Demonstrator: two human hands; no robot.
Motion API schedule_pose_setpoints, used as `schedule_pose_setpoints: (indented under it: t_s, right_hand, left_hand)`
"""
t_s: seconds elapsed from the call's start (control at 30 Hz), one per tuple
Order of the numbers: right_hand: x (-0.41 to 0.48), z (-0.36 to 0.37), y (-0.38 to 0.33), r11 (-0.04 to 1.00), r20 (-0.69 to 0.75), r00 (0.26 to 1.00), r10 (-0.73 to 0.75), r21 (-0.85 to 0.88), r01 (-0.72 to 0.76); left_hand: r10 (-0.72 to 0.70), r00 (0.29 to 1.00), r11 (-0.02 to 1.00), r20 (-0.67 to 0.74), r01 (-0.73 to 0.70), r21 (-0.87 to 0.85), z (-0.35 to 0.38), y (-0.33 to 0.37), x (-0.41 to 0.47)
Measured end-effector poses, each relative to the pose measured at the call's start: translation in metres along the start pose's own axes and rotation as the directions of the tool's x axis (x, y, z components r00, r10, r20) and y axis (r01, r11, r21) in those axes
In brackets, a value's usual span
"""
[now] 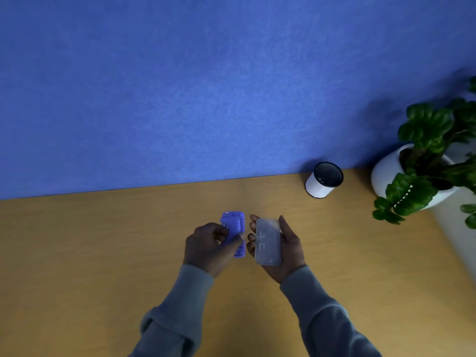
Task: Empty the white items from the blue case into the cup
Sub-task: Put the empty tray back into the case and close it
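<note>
Hands are held close together above the wooden table [103, 253], w/ grey sleeves [322, 318] reaching in from the bottom edge. The blue case [234, 229] is gripped by the left hand [208, 244]: fingers are curled round its left side and the thumb is laid across its front, so the lower middle of the case is hidden. It is held roughly upright, long axis pointing away from the person. A translucent lid [267, 242], frosted and rectangular w/ rounded corners, is cradled in the right hand [286, 247]; it is lying on the palm, w/ fingertips wrapped over its left edge and the thumb set along its right edge. Case and lid are side by side, just apart, w/ a narrow gap between them. White items can't be made out; the inside of the case is too blurred to tell.

The cup [324, 179], white w/ a dark rim and dark interior, is stood at the back of the table against the blue wall [180, 86], well apart from the hands, to the right. Whether anything is in it can't be told. A potted plant [427, 140] in a white pot is placed further right, near the cup but not touching it.
</note>
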State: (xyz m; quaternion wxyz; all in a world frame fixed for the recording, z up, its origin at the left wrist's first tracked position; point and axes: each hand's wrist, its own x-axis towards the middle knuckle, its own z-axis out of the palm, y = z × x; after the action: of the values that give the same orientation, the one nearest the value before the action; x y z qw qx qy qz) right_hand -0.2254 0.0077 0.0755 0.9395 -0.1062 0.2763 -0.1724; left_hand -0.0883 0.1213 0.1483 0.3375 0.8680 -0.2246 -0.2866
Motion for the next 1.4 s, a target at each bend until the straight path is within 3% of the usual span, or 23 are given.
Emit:
schedule_pose_setpoints:
  t_s: [0.13, 0.37, 1.1, 1.4]
  right_hand:
    - [-0.001, 0.004, 0.007, 1.0, 0.086, 0.996, 0.028, -0.001, -0.028]
    - [0.002, 0.024, 0.01, 0.999, 0.028, 1.0, 0.003, 0.043, -0.004]
    - [-0.012, 0.034, 0.01, 0.999, 0.024, 0.999, -0.026, 0.036, 0.026]
    - [-0.013, 0.031, 0.005, 0.994, 0.035, 0.994, -0.103, 0.046, 0.101]
  left_hand:
    - [0.063, 0.997, 0.998, 0.049, -0.063, -0.007, 0.003, 0.026, -0.02]
    - [0.108, 0.989, 0.993, 0.098, -0.112, 0.04, 0.026, 0.036, -0.032]
    - [0.159, 0.987, 0.987, -0.014, -0.159, 0.001, 0.035, 0.036, -0.039]
    - [0.31, 0.944, 0.934, -0.111, -0.324, -0.149, 0.045, 0.023, -0.044]
